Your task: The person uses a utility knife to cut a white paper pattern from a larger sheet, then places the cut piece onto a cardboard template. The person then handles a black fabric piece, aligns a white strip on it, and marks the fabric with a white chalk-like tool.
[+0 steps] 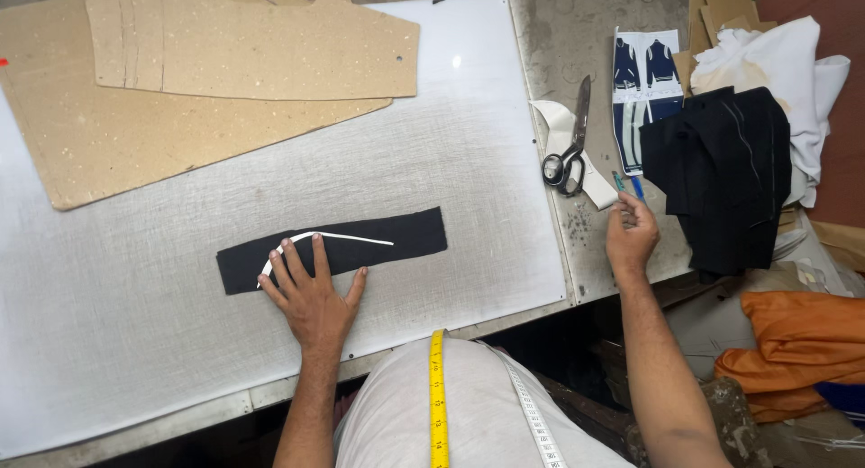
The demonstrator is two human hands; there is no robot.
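fingers of the left hand lie spread flat on a black fabric strip on the white table; the right hand, loosely curled, pinches a blue pen near the scissors.

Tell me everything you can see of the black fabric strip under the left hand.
The long black fabric strip looks like matte woven cloth. It lies flat and slightly slanted, right end higher, on the white fabric sheet covering the table. A curved white chalk line runs across its left and middle part. The left hand presses flat on its left portion, fingers spread.
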